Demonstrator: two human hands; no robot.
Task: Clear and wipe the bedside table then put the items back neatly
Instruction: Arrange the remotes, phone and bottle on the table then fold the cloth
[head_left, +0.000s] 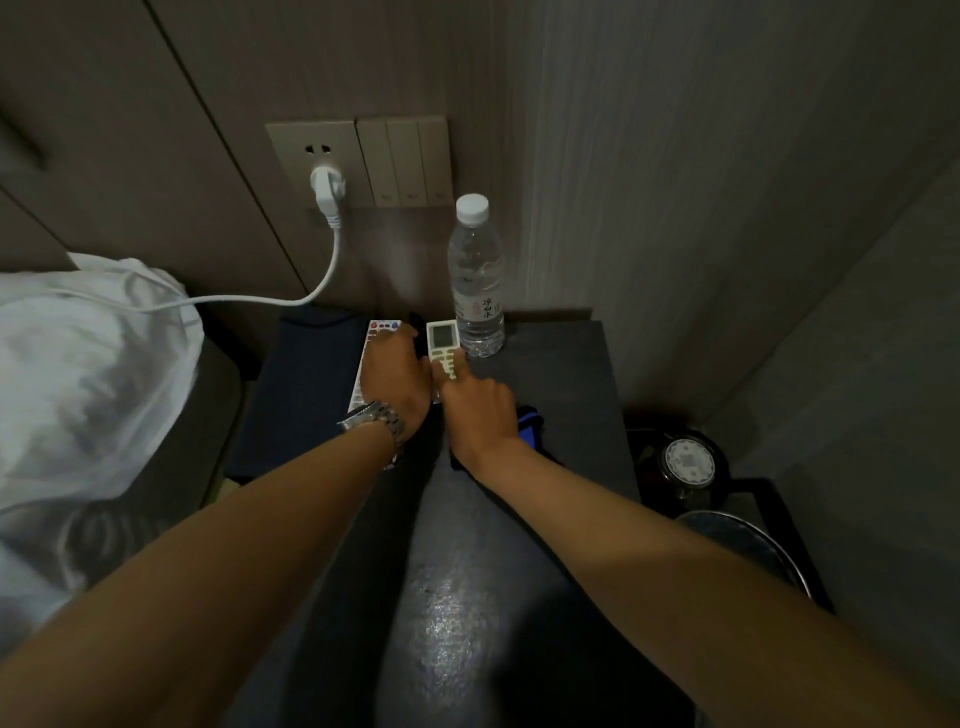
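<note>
On the dark bedside table (561, 374), at its back edge, a clear water bottle (476, 280) with a white cap stands upright. Left of it lies a small white air-conditioner remote (442, 338) with a screen, then a black object (415, 332), then a long white TV remote (370, 353). My left hand (397, 382), with a metal watch on the wrist, lies over the TV remote and the black object, fingers curled down onto them. The fingers of my right hand (480, 410) rest on the lower part of the small remote. A dark blue cloth (532, 423) lies under my right wrist.
A white plug (326, 188) sits in the wall socket, and its cable (249, 300) runs left over the white bedding (78, 374). Light switches (410, 161) are beside the socket. A kettle (688, 462) and a round tray (748, 545) stand on a lower shelf at the right.
</note>
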